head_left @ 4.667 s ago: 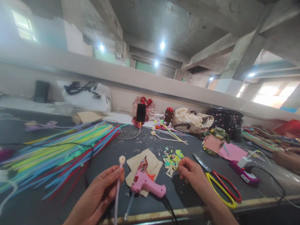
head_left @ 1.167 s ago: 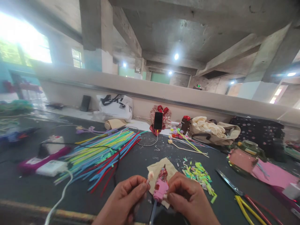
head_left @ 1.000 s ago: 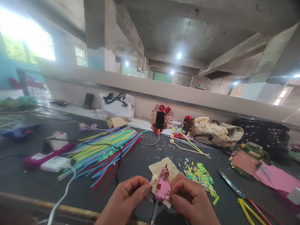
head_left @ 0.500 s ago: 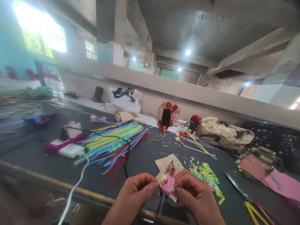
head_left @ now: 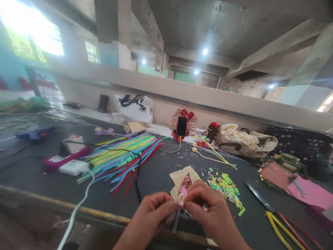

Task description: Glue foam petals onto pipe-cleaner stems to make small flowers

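My left hand (head_left: 158, 210) pinches a small cream-coloured piece (head_left: 180, 198), too blurred to name further. The fingertips of my right hand (head_left: 205, 201) close on the other side of that piece, so the two hands nearly meet. Just behind them lies a pink glue gun (head_left: 183, 190) with a dark red, stained front end, partly hidden by my fingers. A translucent glue stick (head_left: 176, 220) sticks out of its rear towards me. Under the gun is a beige cloth or paper sheet (head_left: 177, 175).
Many coloured pipe cleaners (head_left: 125, 152) lie left of centre, beside a power strip (head_left: 65, 160). Short cut bits (head_left: 226, 185) are heaped at right, near scissors (head_left: 260, 199) and a glass jar (head_left: 279, 170). Behind stand a phone (head_left: 181, 126) and a cloth bag (head_left: 241, 139).
My right hand has moved left and its fingertips have come to the cream piece by my left hand. The glue gun is now more covered. The view has shifted slightly.
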### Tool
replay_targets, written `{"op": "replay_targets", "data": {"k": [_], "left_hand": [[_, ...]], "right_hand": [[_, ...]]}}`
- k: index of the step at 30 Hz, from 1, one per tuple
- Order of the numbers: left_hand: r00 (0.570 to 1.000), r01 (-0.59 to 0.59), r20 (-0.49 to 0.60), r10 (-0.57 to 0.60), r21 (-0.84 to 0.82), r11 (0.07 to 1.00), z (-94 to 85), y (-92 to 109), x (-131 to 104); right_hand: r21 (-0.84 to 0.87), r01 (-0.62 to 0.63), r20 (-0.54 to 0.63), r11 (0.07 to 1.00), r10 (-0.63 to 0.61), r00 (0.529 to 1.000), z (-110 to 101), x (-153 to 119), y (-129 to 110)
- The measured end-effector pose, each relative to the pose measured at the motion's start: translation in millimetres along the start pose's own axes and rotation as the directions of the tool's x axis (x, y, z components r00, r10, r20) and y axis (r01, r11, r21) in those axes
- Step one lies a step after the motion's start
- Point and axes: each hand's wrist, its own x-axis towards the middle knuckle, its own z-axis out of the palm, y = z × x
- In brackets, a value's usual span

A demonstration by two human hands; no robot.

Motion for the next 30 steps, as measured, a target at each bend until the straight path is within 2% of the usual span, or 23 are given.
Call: {"op": "replay_targets", "data": {"k": [10,18,24,30], "left_hand": [[0.997,-0.072,-0.005,0.074,0.160,0.984,-3.0,0.4,-4.9],[0.996,-0.087,0.005,0.089,0.242,0.966,-1.8,-0.5,-4.0],[0.989,-0.138,-0.004,0.149,0.348,0.927,-3.0,-0.7,-6.1],[0.990,-0.132,0.003,0.139,0.345,0.929,-2.2,-0.8,-5.8]], "right_hand": [[-0.186,0.069,0.000,0.980,-0.070,0.998,1.3,-1.4,0.7],[-0.270,0.081,0.009,0.960,-0.081,0.997,-1.1,-3.2,3.5],[-0.320,0.133,0.009,0.938,-0.138,0.990,-1.0,-3.1,3.8],[-0.371,0.183,0.008,0.910,-0.194,0.981,-0.6,-4.7,5.1]]}}
